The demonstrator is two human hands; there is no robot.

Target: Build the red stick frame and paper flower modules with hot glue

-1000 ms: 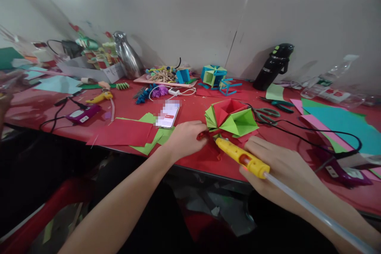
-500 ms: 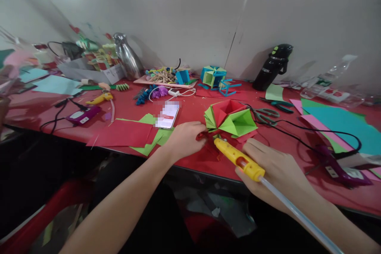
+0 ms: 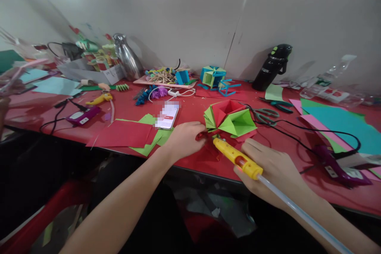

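Observation:
My right hand (image 3: pixel 269 168) is wrapped round a yellow hot glue gun (image 3: pixel 232 154), a clear glue stick (image 3: pixel 294 204) trailing from its back end. The gun's nozzle points away from me, close to a folded-paper piece (image 3: pixel 230 117) in red and green that stands on the table. At the left of that piece my left hand (image 3: pixel 187 139) has its fingers closed on a small bit of red folded paper (image 3: pixel 201 135), mostly hidden by the fingers. Whether this bit is joined to the larger piece I cannot tell.
A phone (image 3: pixel 168 116) lies on green and red paper sheets (image 3: pixel 125 133) at left. Scissors (image 3: pixel 266 116), pliers (image 3: pixel 278 104) and a black cable (image 3: pixel 309 127) lie at right, near a purple power strip (image 3: pixel 347 170). A black bottle (image 3: pixel 272 67) stands behind.
My right hand and the glue gun have shifted very slightly left. My left hand and the folded-paper piece stay almost the same. At far left, a blurred pink thing has changed position.

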